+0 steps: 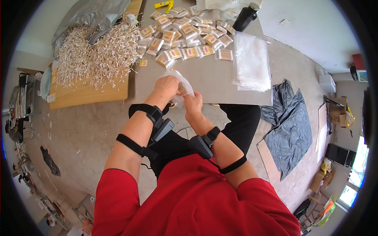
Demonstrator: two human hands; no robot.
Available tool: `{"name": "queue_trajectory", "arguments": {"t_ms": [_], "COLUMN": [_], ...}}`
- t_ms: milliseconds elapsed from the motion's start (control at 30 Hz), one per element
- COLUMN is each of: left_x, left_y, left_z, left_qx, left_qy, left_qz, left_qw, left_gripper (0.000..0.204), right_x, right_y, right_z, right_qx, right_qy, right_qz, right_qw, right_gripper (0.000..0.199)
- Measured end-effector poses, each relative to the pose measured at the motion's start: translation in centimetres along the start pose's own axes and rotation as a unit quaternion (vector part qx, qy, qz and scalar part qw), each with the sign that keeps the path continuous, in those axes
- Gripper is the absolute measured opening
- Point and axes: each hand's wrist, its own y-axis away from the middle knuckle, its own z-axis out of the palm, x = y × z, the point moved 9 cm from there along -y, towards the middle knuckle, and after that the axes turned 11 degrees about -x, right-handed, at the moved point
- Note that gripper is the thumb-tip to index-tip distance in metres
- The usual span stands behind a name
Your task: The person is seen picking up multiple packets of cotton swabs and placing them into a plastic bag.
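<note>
The left hand [166, 85] pinches the top of a small clear plastic bag [178, 87], crinkled and glossy, with a bundle of thin sticks showing inside; the right hand [193, 103] grips its lower edge, fingers closed. The bag hangs just above the near edge of the flat grey tabletop [204, 80]. Farther off lie filled labelled packets [185, 37], a stack of limp transparent bags [251, 61] and a loose heap of cotton swabs [94, 57] on a wooden board [88, 94].

grey board [204, 80] | filled packets [185, 35], clear bag stack [251, 61], black bottle [246, 17] | wooden board [90, 94] | loose cotton swabs [94, 55]
</note>
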Motion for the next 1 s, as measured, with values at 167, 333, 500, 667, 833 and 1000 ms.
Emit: {"name": "queue_trajectory", "arguments": {"t_ms": [167, 333, 500, 667, 833, 1000], "left_x": [0.9, 0.4, -0.8, -1.0, -0.2, 0.7], "left_y": [-0.3, -0.5, 2.1, 10.0, 14.4, 10.3], "left_z": [1.0, 1.2, 0.6, -2.5, 1.3, -4.0], "left_qx": [0.013, 0.026, -0.040, 0.271, 0.410, 0.326], "left_qy": [-0.039, -0.082, 0.114, 0.340, 0.387, 0.288], "left_qz": [-0.017, -0.016, 0.038, 0.087, -0.038, 0.093], "left_qw": [0.999, 0.996, 0.992, 0.896, 0.825, 0.896], "left_gripper": [0.012, 0.014, 0.012, 0.019, 0.030, 0.021], "right_x": [2.5, 0.4, -2.7, -2.7, -3.8, -7.2], "right_y": [1.6, 2.9, 4.1, 1.4, -2.3, -2.4], "right_z": [0.4, -0.2, 1.0, -0.6, -0.8, 1.1], "right_qx": [-0.081, -0.071, -0.149, -0.211, -0.208, -0.251], "right_qy": [-0.105, 0.005, -0.095, -0.004, 0.185, 0.306], "right_qz": [0.189, 0.054, -0.030, -0.032, 0.036, 0.042], "right_qw": [0.973, 0.996, 0.984, 0.977, 0.960, 0.917], "right_gripper": [0.035, 0.030, 0.032, 0.040, 0.048, 0.046]}}
